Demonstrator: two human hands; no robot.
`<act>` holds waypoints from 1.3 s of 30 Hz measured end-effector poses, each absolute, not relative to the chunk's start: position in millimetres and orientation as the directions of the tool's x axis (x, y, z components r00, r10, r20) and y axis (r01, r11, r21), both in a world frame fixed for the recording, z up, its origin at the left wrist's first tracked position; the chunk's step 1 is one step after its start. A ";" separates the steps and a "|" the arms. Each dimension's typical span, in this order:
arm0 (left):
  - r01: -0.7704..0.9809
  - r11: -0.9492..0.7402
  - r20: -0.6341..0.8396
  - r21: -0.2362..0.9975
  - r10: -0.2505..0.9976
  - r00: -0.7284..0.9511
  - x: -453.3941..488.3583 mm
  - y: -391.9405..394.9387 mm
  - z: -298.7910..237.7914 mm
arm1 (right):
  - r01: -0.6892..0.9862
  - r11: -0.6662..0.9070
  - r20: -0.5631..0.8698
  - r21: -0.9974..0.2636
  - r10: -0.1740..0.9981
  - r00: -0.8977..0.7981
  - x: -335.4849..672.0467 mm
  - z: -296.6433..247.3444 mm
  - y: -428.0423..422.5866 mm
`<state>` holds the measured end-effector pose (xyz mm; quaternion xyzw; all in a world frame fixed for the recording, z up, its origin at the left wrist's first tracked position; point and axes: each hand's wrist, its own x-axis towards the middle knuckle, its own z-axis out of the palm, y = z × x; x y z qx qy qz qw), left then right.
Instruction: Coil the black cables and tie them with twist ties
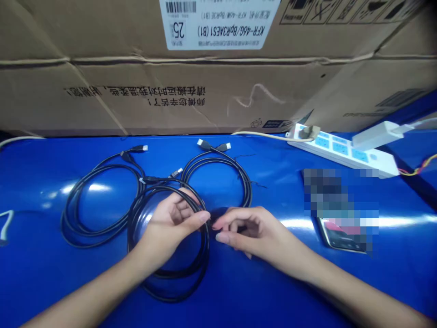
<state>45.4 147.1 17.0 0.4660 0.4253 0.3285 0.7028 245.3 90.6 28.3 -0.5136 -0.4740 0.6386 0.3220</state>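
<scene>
Seemingly to keep its loops gathered, the left hand (177, 216) grips the nearest round-coiled black cable (132, 222) over the glossy blue counter (41, 266); whether the right hand (256, 232) beside it pinches anything is unclear.

The widest open ground on the blue tabletop (256, 291) lies near, between the two forearms, and at the near left. Another lane runs between the far coil (247, 187) and the phone (346, 241) on the right. The carton (164, 109) walls off the far side. At the far right, the power strip (341, 148), with an upright adapter (377, 135) plugged in, blocks the way. In the middle, the held coil (206, 237) overlaps the left coil (63, 218) in view, closing that passage; only a slim gap separates the left thumb from the right hand's (252, 228) fingertips.
</scene>
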 end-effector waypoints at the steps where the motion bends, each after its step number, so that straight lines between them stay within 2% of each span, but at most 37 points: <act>1: -0.066 0.349 -0.291 0.935 0.860 0.420 45.2 146.6 16.4 | 0.103 -0.305 -0.321 -0.947 0.915 -0.244 244.3 28.3 89.7; 5: -0.071 0.333 -0.275 0.940 0.866 0.419 44.9 143.3 13.5 | 0.225 -0.104 -0.151 -0.969 0.968 -0.201 240.8 27.6 85.2; 7: -0.068 0.339 -0.277 0.938 0.856 0.438 44.7 141.7 12.5 | 0.289 0.066 0.006 -0.955 0.979 -0.204 240.5 26.1 82.8; 10: -0.049 0.352 -0.286 0.935 0.828 0.483 44.2 141.0 12.3 | 0.353 0.322 0.253 -0.879 0.940 -0.228 243.6 22.3 80.9; 13: -0.034 0.355 -0.295 0.934 0.821 0.489 43.7 141.9 13.2 | 0.443 0.477 0.383 -0.759 0.877 -0.289 251.5 17.5 82.6; 17: -0.017 0.379 -0.321 0.925 0.805 0.498 43.2 142.1 14.8 | 0.582 0.592 0.451 -0.558 0.805 -0.386 262.0 12.4 86.6; 21: 0.016 0.373 -0.329 0.928 0.797 0.507 44.0 141.2 16.3 | 0.619 0.677 0.526 -0.398 0.721 -0.450 261.2 15.5 87.6; 23: 0.020 0.383 -0.338 0.924 0.790 0.511 44.7 141.4 17.0 | 0.631 0.684 0.549 -0.367 0.707 -0.446 258.0 19.7 87.2; 26: 0.031 0.397 -0.354 0.917 0.779 0.517 45.3 142.2 17.7 | 0.640 0.666 0.533 -0.383 0.725 -0.436 255.7 25.0 86.7; 30: 0.060 0.381 -0.356 0.923 0.784 0.509 44.7 141.8 17.2 | 0.645 0.704 0.535 -0.299 0.683 -0.497 258.8 24.3 86.8; 32: 0.074 0.373 -0.355 0.925 0.776 0.521 44.3 140.5 17.0 | 0.620 0.700 0.511 -0.355 0.700 -0.498 259.7 21.6 86.9; 34: 0.079 0.361 -0.346 0.929 0.772 0.534 44.3 139.0 17.3 | 0.558 0.634 0.436 -0.536 0.774 -0.460 258.4 20.0 87.1; 37: 0.096 0.330 -0.330 0.939 0.789 0.518 45.0 137.7 18.0 | 0.430 0.393 0.228 -0.813 0.894 -0.385 254.1 22.6 87.2; 39: 0.098 0.318 -0.321 0.943 0.793 0.518 45.4 137.7 18.2 | 0.385 0.210 0.067 -0.899 0.933 -0.353 251.4 27.5 87.2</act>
